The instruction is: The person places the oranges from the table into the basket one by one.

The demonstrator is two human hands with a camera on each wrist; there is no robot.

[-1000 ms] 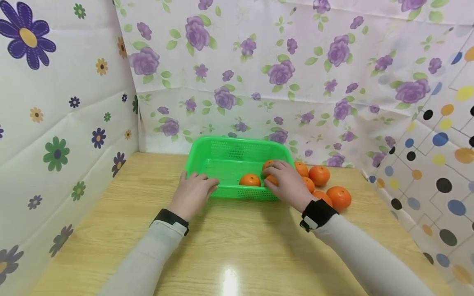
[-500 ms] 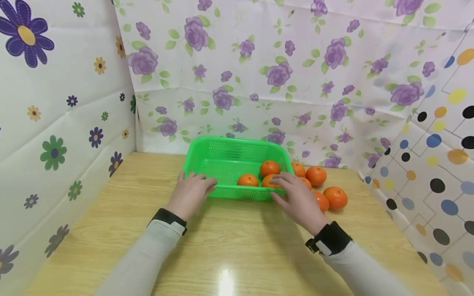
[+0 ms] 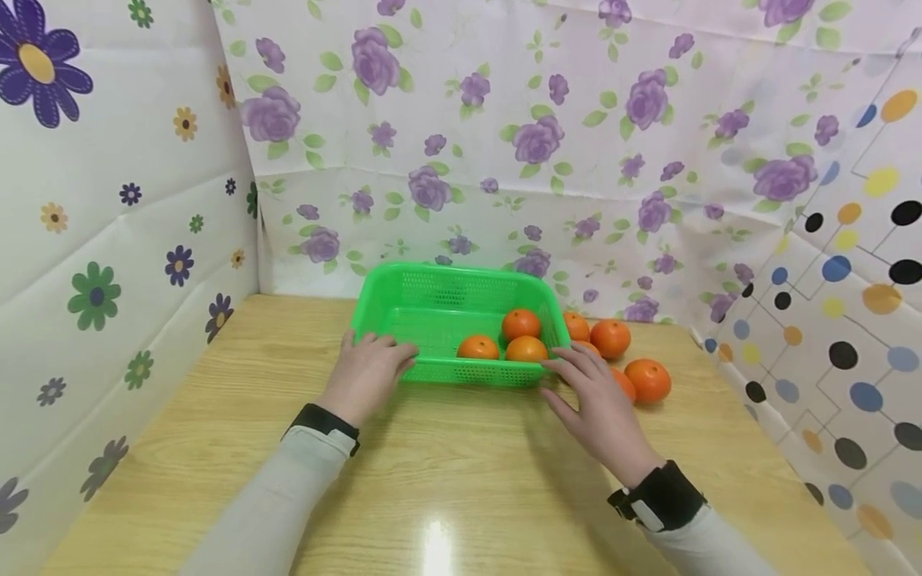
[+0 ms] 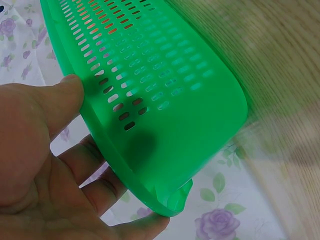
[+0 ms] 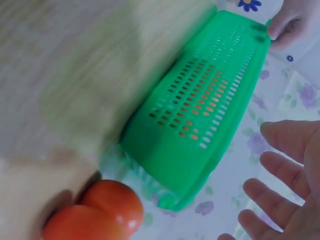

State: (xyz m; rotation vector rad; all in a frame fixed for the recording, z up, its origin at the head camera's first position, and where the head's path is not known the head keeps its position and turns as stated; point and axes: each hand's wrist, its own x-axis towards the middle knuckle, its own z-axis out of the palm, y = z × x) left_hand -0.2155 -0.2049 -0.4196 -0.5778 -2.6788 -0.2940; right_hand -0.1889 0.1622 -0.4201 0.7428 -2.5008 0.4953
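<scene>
A green perforated plastic basket (image 3: pixel 468 371) stands on the table with three oranges inside: one at the back (image 3: pixel 521 324), two along the front wall. My left hand (image 3: pixel 367 376) grips its front left rim; in the left wrist view the thumb lies against the outer side of the basket (image 4: pixel 170 130) and the fingers reach over the rim. My right hand (image 3: pixel 601 408) is spread beside the front right corner and holds nothing. In the right wrist view its fingers (image 5: pixel 282 170) are apart, off the basket wall.
Several more oranges (image 3: pixel 651 381) lie on the wooden table (image 3: pixel 432 464) to the right of the basket, partly behind my right hand. A flowered cloth (image 3: pixel 432 120) hangs close behind the basket, and patterned sheets flank the table on both sides.
My right hand has let go of an orange at the basket's front right and drawn back over the rim, to the right and toward me. The left hand stays on the rim.
</scene>
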